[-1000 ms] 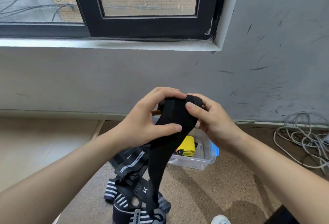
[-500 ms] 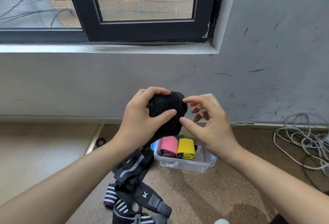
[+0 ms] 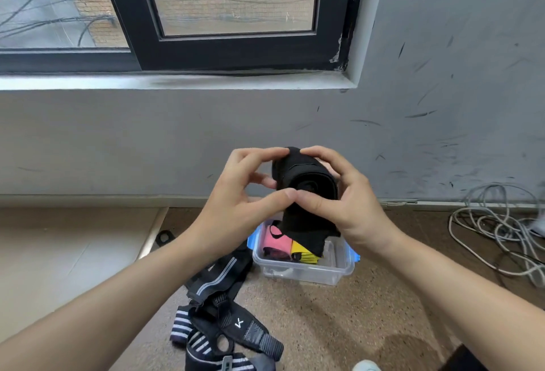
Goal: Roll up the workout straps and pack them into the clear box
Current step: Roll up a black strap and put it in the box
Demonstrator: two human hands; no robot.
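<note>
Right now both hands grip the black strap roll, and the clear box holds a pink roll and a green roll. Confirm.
One thing is wrong: the head view shows a yellow roll, not green, beside the pink roll in the clear box. The left hand and right hand do grip the black strap roll.

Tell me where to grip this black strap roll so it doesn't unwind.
Grip the black strap roll around its wound barrel, from both sides, as the left hand and right hand do, with a thumb over the loose tail where it leaves the roll. That tail hangs free below, so pinching only the spiral end would probably let it unwind.
</note>
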